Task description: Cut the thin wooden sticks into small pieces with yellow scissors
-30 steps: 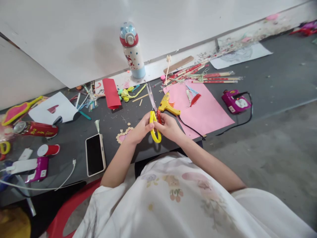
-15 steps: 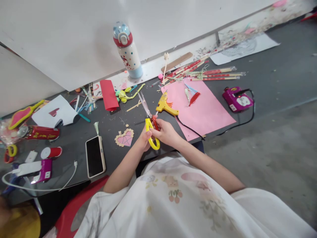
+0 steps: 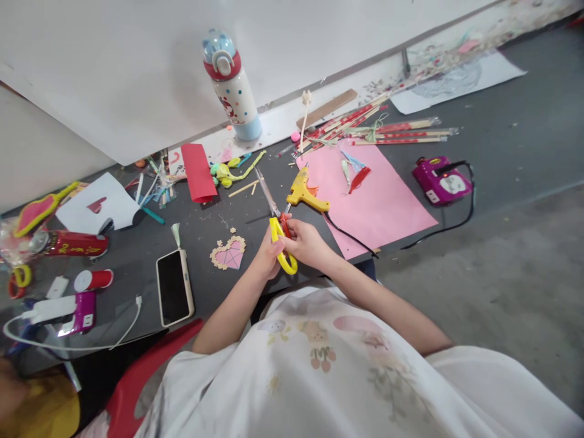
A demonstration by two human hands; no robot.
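From afar, I see left hand [image 3: 269,254] and right hand [image 3: 309,244] meeting, fingers clamped on scissors [image 3: 274,229]; the red can's [image 3: 75,244] gold characters I can't read.

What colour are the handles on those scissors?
The scissor handles are yellow and red, clearest in the head view.

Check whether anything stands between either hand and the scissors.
Nothing visible does: the left hand and right hand both hold the scissors directly. The yellow glue gun lies off to the scissors' right.
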